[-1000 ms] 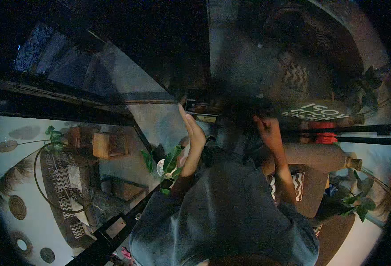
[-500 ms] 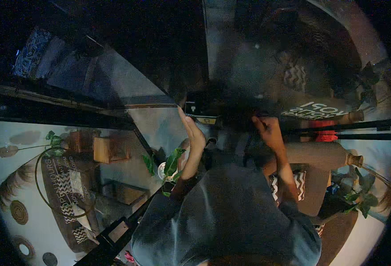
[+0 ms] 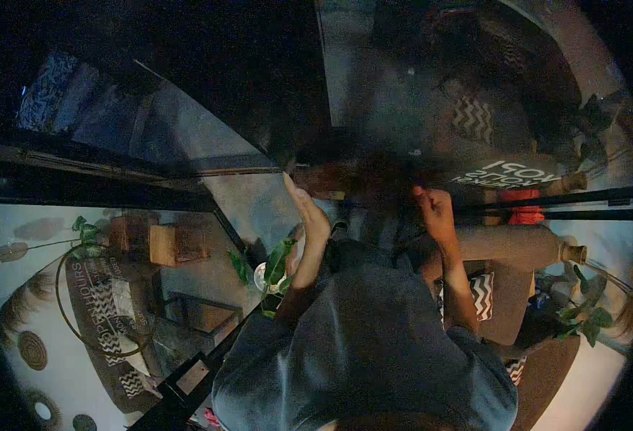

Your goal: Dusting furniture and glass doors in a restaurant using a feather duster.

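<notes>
My left hand (image 3: 311, 215) is raised with its fingers stretched out straight and together. Its fingertips reach the lower corner of a dark door or panel edge (image 3: 277, 159); whether they press on it I cannot tell. To the right, my right hand (image 3: 437, 215) is raised in front of dark glass (image 3: 388, 108), its fingers curled in. A reddish tint shows at its fingertips, and what they hold, if anything, is lost in the dark. Between the hands lies a dim area with a small faint yellowish patch (image 3: 336, 195).
A potted leafy plant (image 3: 279, 264) stands beside my left forearm. Further left are a wooden box-like stool (image 3: 164, 244) and a dark metal frame (image 3: 205, 312). On the right are a brown sofa (image 3: 503, 251), a zigzag-patterned cushion (image 3: 482, 296) and another plant (image 3: 589, 323).
The view has shifted slightly. The pale and yellow detail between my hands has dimmed to a faint patch. My right fingers have curled in more; my left hand keeps its pose.
</notes>
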The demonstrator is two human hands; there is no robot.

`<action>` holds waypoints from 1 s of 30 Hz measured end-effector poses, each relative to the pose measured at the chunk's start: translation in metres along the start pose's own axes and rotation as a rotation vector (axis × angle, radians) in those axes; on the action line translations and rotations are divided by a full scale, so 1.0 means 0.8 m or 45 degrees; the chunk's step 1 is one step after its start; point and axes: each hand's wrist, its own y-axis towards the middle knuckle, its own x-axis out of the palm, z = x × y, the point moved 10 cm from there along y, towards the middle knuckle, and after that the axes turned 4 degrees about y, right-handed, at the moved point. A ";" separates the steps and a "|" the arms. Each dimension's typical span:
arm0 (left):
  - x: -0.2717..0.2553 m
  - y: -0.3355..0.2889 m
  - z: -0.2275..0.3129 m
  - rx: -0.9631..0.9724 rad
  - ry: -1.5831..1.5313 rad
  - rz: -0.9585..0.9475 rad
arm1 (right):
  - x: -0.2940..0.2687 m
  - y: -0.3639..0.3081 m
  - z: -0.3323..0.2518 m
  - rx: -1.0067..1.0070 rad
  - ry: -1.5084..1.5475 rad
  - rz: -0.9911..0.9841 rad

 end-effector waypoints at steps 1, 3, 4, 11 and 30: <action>0.001 -0.001 -0.018 0.048 -0.020 -0.027 | 0.001 0.001 0.001 0.006 -0.002 0.007; 0.013 0.004 -0.009 -0.018 -0.043 -0.017 | 0.013 0.007 -0.009 -0.190 -0.232 -0.097; 0.016 0.009 -0.004 -0.081 -0.059 0.017 | 0.009 0.006 -0.003 -0.178 -0.237 -0.072; -0.022 0.001 -0.063 -0.232 -0.048 0.064 | -0.047 -0.004 -0.004 0.027 0.092 0.182; 0.162 -0.199 -0.045 -1.094 -0.120 -0.962 | -0.160 -0.238 0.176 0.351 -0.089 0.870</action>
